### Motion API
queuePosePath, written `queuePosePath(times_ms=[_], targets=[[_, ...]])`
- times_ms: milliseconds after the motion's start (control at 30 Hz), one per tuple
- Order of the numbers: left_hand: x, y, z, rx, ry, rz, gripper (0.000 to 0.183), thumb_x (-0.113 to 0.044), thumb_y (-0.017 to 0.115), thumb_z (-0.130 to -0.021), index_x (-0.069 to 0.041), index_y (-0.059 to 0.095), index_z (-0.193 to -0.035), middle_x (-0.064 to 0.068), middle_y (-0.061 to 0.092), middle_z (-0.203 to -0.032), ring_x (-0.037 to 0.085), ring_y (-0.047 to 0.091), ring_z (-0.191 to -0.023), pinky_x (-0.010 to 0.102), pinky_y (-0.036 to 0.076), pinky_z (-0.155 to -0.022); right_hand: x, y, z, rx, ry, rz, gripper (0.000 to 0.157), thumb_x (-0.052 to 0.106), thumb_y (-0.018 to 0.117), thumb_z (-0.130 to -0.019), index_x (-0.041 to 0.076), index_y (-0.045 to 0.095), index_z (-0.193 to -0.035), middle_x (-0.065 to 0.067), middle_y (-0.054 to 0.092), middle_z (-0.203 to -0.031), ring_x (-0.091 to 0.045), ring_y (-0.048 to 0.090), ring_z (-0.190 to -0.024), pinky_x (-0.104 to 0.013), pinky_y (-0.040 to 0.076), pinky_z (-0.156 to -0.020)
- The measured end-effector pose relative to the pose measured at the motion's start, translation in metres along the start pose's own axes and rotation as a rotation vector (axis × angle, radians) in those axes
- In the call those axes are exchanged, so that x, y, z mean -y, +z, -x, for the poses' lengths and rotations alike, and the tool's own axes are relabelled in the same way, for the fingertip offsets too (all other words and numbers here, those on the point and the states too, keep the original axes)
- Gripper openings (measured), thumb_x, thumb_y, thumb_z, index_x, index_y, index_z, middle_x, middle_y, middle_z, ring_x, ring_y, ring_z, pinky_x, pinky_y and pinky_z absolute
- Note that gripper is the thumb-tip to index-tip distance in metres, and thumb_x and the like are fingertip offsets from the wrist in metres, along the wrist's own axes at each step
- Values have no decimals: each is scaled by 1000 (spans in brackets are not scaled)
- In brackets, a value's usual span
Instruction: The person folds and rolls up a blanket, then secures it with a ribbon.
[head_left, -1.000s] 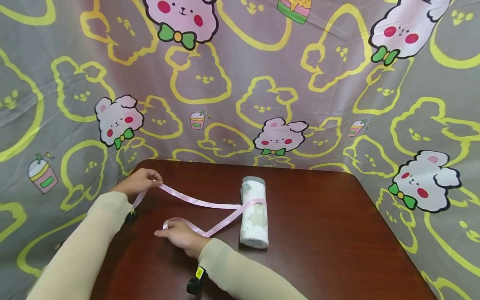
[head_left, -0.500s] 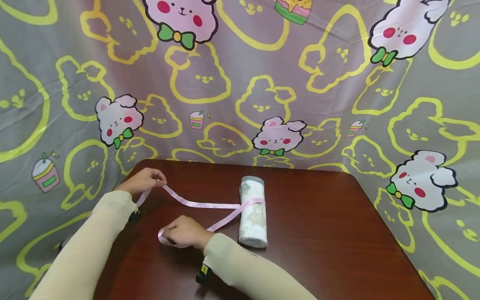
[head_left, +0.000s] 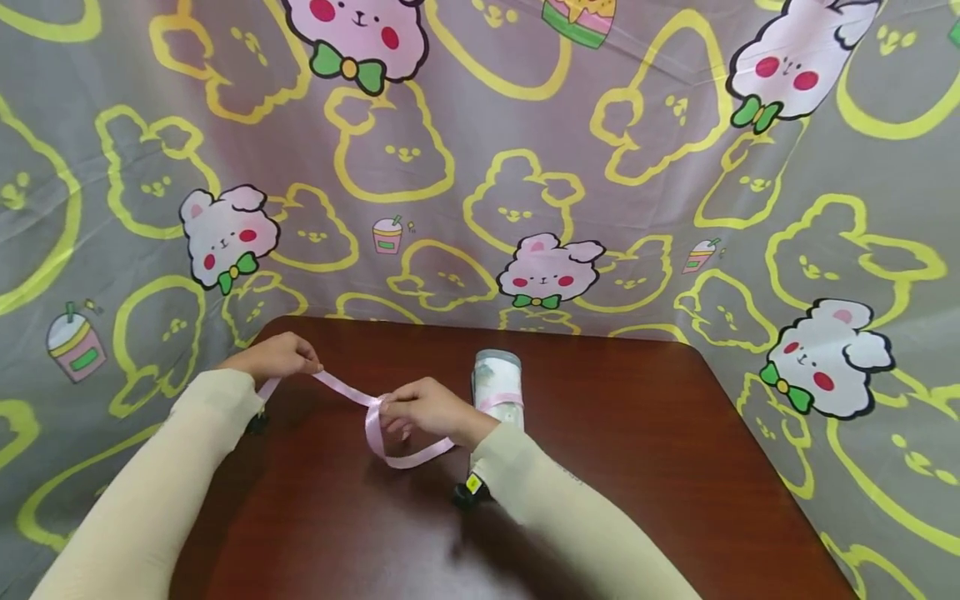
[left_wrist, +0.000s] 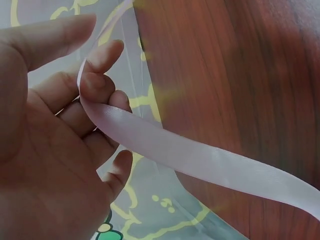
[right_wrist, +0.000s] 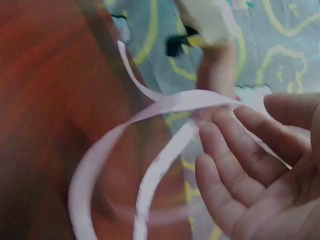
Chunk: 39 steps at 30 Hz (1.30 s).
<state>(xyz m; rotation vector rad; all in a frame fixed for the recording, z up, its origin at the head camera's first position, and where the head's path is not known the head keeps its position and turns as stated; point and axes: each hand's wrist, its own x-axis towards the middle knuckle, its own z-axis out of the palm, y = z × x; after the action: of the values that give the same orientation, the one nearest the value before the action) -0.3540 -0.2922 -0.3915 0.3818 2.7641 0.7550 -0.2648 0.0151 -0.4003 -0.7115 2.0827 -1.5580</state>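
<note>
Pink ribbon (head_left: 347, 388): strung in the air between both hands, near 10 o'clock of the roll, with a band of it lying across the roll's middle. Satin sheen, thin, flat, narrow. Should handle as near weightless, limp, slippery, prone to twist or flip over; not fragile, but likely to crease. Best hold: pinch it flat across its full width, close to the working loop.

Right hand (head_left: 431, 408): thumb and forefinger pinching ribbon, other fingers loosely bent and close together. Loop hangs off it at 8 o'clock; the right wrist view is blurred, so can't tell which strand crosses over which.

Left hand (head_left: 281, 357): at about 10 o'clock from the right. Fingers curled, ribbon running between them; thumb stands apart in the wrist view.

Roll (head_left: 498, 373): at 2 o'clock from the right hand, lying on the bench, partly behind hand and sleeve. Plush-looking cloth, white with muted patches, grey trim at its 12 o'clock end. Probably light, soft, squashy; hold by the sides, lightly.

Bench (head_left: 637, 467): dark reddish wood grain, smooth, slight gloss. Backdrop (head_left: 420, 183) beyond at 12 o'clock: creased grey fabric, yellow cartoon outlines.
</note>
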Motion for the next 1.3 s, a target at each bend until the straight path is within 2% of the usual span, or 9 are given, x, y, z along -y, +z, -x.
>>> queuePosePath(times_ms=[133, 233, 433, 567, 733, 933, 1067, 1167, 1300], targets=[[-5, -1, 2, 3, -8, 20, 18, -22, 67, -91, -5, 73, -92, 7, 69, -90, 23, 58, -83, 44, 48, -75, -6, 25, -4, 219, -94, 245, 21, 17, 64, -94, 6, 73, -111, 7, 71, -94, -4, 64, -90, -23, 51, -80], [-5, 0, 1, 4, -14, 26, 18, -22, 67, -91, -5, 73, -94, 9, 70, -94, 23, 60, -84, 46, 49, -76, -13, 36, -6, 298, -146, 373, 24, 24, 64, -95, 12, 73, -114, 17, 67, -96, 6, 56, -88, -15, 46, -79], [3, -3, 2, 12, -36, -27, 22, -23, 67, -90, -3, 73, -96, 9, 69, -95, 28, 62, -89, 52, 49, -78, -12, 20, -1, 293, -49, 159, 29, 15, 61, -97, -1, 67, -120, -6, 71, -105, -16, 69, -92, -29, 53, -81], [6, -6, 4, 26, -55, -46, 21, -22, 68, -88, -2, 72, -93, 10, 68, -95, 29, 60, -89, 52, 49, -78, -7, -10, 4, 209, -29, 101, 25, 12, 61, -96, 0, 68, -117, -13, 71, -104, -26, 69, -94, -39, 54, -81], [5, -12, 4, 73, -81, 27, 22, -25, 69, -89, -4, 69, -83, 8, 64, -88, 30, 58, -89, 50, 49, -76, -3, -59, 13, 75, -9, 96, 24, 15, 61, -96, 3, 69, -116, -11, 70, -106, -28, 67, -100, -40, 53, -85], [-1, -23, 6, 112, -12, 18, 39, -28, 66, -92, -9, 53, -60, -3, 43, -59, 17, 45, -63, 35, 42, -61, -24, -111, 29, -125, 6, 92, 27, 15, 60, -98, -1, 66, -118, -19, 67, -111, -34, 64, -103, -47, 49, -90], [-9, -28, 9, 106, 62, 17, 43, -28, 62, -95, -4, 48, -63, -2, 39, -57, 15, 37, -56, 32, 35, -57, -47, -131, 42, -351, 2, 143, 25, 14, 65, -95, 0, 68, -114, -13, 68, -110, -29, 63, -102, -42, 51, -87], [-14, -30, 9, 90, 84, 48, 41, -29, 60, -96, -4, 51, -66, 2, 48, -61, 18, 45, -60, 33, 37, -62, -65, -139, 51, -512, 23, 176, 26, 14, 66, -93, 0, 69, -115, -9, 67, -112, -26, 60, -105, -42, 49, -88], [-18, -33, 9, 67, 56, 105, 38, -30, 59, -97, -8, 51, -67, 5, 50, -66, 23, 51, -69, 36, 38, -66, -89, -146, 62, -629, 100, 128, 34, 17, 64, -94, -2, 63, -122, -15, 63, -119, -30, 57, -111, -48, 45, -93]])
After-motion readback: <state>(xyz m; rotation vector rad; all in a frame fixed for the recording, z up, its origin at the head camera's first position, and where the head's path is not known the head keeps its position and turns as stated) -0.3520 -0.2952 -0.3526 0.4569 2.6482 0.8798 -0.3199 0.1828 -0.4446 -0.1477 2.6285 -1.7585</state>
